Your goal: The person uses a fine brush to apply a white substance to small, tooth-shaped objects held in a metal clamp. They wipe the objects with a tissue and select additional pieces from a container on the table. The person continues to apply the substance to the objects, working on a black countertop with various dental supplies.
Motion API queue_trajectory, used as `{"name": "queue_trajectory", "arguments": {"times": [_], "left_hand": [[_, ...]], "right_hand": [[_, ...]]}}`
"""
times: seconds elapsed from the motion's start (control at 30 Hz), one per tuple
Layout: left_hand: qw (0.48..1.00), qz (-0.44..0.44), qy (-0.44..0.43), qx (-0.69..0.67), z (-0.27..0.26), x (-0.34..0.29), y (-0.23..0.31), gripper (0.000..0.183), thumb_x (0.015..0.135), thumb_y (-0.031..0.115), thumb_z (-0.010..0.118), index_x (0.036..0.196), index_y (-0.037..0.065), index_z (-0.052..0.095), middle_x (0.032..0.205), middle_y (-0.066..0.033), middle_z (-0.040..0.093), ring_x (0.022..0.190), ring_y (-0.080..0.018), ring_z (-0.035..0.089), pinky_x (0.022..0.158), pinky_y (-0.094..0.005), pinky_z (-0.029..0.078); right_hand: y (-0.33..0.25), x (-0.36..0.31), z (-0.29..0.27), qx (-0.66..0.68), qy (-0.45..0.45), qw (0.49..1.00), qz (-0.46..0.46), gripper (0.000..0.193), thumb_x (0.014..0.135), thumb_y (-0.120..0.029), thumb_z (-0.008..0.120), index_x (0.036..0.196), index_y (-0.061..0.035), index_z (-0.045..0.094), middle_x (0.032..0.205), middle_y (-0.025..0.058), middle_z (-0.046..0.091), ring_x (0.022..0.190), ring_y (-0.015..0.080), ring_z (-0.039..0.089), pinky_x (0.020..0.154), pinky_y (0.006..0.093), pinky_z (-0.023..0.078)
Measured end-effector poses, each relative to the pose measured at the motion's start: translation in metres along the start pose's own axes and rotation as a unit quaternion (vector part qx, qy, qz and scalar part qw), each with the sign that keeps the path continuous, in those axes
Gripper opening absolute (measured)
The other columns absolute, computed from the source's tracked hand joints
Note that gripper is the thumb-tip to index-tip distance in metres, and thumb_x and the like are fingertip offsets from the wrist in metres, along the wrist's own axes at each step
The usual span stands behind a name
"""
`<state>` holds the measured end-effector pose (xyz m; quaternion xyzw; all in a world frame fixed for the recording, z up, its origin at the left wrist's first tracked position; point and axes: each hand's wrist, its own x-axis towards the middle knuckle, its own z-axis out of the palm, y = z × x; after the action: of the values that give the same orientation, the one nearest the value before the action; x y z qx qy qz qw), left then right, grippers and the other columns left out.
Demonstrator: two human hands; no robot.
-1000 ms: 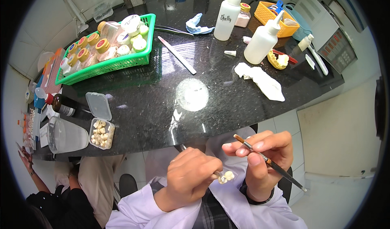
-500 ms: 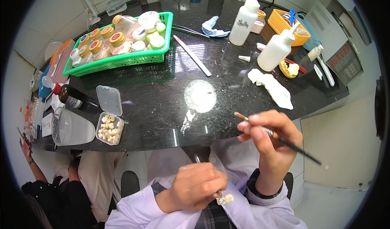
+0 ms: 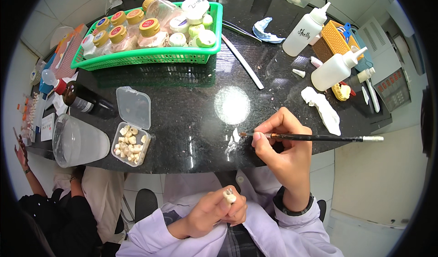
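Note:
My right hand (image 3: pixel 284 151) pinches a thin dark brush (image 3: pixel 315 138) near its front end, with the bristle tip just over a small white smear (image 3: pixel 233 138) on the black countertop (image 3: pixel 182 120). Lower down, against my white coat, my left hand (image 3: pixel 214 212) is closed on a small whitish tooth-shaped piece (image 3: pixel 229 196) held between thumb and fingers. A small clear box (image 3: pixel 130 144) holding several similar white pieces stands open on the counter to the left, its lid flipped back.
A green basket (image 3: pixel 150 56) of capped jars sits at the back left. White squeeze bottles (image 3: pixel 305 30), an orange tray (image 3: pixel 335 40), white paste lumps (image 3: pixel 322 107) and a long flat stick (image 3: pixel 242 60) lie right of centre. A dark bottle (image 3: pixel 84 102) and clear tub (image 3: pixel 77 140) are at left, near another person (image 3: pixel 54 211).
My right hand swung the brush down so its tip reaches the white smear on the counter. My left hand dropped toward my lap with the small piece. My view shifted closer to the counter.

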<state>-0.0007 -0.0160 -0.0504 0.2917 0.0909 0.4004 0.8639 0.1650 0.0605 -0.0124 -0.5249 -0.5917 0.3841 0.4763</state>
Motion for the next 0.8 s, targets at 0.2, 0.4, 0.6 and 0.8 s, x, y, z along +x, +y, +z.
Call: {"name": "queue_trajectory", "arguments": {"times": [0.2,0.4,0.6,0.8], "left_hand": [[0.994,-0.030,-0.019,-0.104,-0.0054,-0.0016,0.0055,0.032,0.100,0.036,0.032,0.082,0.009,0.034,0.066,-0.0001,0.029,0.057,-0.0119,0.030,0.056,-0.0274,0.032],[0.992,-0.042,-0.016,-0.121,-0.0068,0.0004,0.0055,0.032,0.100,0.036,0.032,0.082,0.009,0.034,0.065,0.0006,0.028,0.056,-0.0109,0.029,0.056,-0.0268,0.031],[0.992,-0.038,-0.013,-0.121,-0.0074,0.0017,0.0049,0.033,0.100,0.036,0.031,0.082,0.009,0.034,0.066,0.0008,0.028,0.056,-0.0105,0.028,0.055,-0.0260,0.031],[0.992,-0.038,-0.014,-0.122,-0.0096,0.0029,0.0041,0.032,0.100,0.036,0.032,0.081,0.009,0.034,0.065,0.0010,0.029,0.056,-0.0101,0.028,0.055,-0.0257,0.030]], "right_hand": [[-0.0047,0.0019,-0.0021,-0.072,-0.038,0.996,0.017,0.009,0.076,0.003,0.063,0.079,0.0032,0.054,0.070,0.0048,0.062,0.061,0.0045,0.057,0.053,0.0158,0.044],[0.0019,0.0014,0.0023,-0.030,0.004,0.999,-0.019,0.011,0.075,-0.003,0.067,0.076,-0.0002,0.057,0.060,-0.0015,0.056,0.047,-0.0012,0.041,0.043,0.0165,0.029],[-0.0016,0.0024,0.0058,-0.025,0.010,1.000,0.001,0.010,0.075,-0.002,0.067,0.076,0.0005,0.057,0.061,-0.0016,0.057,0.049,-0.0010,0.042,0.043,0.0164,0.029],[0.0011,0.0023,0.0019,-0.020,-0.008,1.000,-0.006,0.010,0.076,-0.002,0.067,0.077,0.0000,0.057,0.061,-0.0022,0.057,0.049,-0.0018,0.041,0.043,0.0156,0.028]]}}
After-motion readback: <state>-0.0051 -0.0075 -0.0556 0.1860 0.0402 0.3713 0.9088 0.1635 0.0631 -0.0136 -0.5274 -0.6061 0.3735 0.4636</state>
